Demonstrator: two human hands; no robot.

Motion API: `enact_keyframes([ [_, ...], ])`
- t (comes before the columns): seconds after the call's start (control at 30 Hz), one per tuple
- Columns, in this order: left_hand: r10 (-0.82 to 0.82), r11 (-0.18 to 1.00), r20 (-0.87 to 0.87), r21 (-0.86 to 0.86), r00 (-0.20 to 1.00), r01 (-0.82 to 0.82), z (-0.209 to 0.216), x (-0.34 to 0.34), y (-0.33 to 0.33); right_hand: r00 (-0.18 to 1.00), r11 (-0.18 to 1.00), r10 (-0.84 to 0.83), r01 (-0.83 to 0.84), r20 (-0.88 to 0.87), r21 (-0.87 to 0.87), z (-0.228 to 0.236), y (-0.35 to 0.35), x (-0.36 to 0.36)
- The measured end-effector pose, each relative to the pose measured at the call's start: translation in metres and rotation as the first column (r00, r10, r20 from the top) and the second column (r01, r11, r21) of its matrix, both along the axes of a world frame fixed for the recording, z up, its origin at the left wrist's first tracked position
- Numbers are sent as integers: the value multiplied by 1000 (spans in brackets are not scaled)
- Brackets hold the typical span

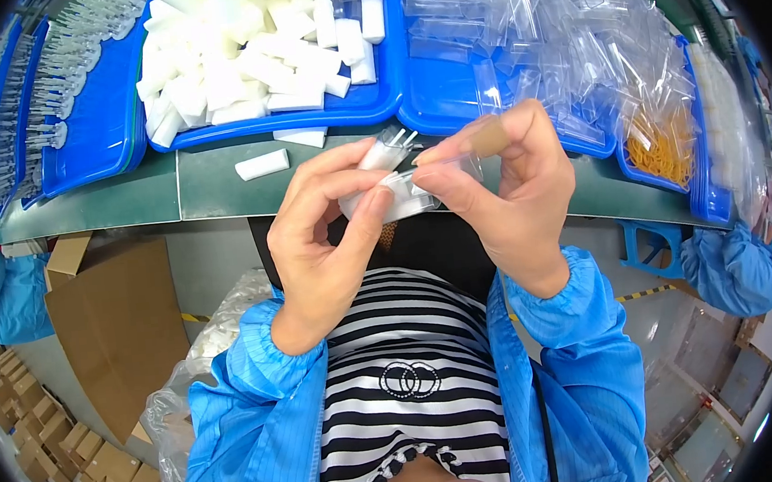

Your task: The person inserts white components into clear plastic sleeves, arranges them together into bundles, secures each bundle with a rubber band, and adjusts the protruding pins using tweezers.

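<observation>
Near the table's front edge, my left hand [313,247] is closed, with thumb and fingers pinching a clear plastic sleeve [408,204] that has white material in it. Between its upper fingers sits a white piece [385,156] with thin white prongs sticking up, partly covered by clear plastic. My right hand [521,194] pinches the right end of the clear sleeve between thumb and index finger. A tan wrap [489,138] covers part of that index finger. My fingers hide how the pieces fit together.
Blue trays hold white foam blocks [233,71], clear plastic sleeves [523,27] and syringe-like parts [67,62]. Orange-yellow strips [662,148] lie at the right. A loose foam block [262,165] rests on the green table [126,207]. Co-workers' blue sleeves [6,288] show at both sides.
</observation>
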State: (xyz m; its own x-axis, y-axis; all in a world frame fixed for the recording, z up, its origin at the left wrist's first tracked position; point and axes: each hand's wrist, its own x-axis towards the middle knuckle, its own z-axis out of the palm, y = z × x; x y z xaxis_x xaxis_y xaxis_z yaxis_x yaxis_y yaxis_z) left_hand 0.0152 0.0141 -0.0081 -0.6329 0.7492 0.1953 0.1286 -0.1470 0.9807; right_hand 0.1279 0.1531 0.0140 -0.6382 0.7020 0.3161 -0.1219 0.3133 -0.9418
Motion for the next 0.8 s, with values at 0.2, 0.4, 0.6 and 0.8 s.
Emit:
enact_keyframes([
  [0.2, -16, 999, -208, -42, 978, 8, 2, -1, -4, 998, 981, -1, -10, 59, 195, -2, 11, 2],
  [0.4, 21, 998, -265, -50, 964, -36, 6, -3, -2, 983, 984, 135, -119, 122, -131, 10, 16, 2],
  [0.6, 47, 999, -217, 17, 975, -45, 6, 0, 0, 999, 998, 52, -53, 12, 18, 5, 11, 2],
  [0.8, 32, 999, -277, 1, 960, -33, 7, -6, 1, 998, 880, 60, -54, 2, 472, 1, 20, 0],
])
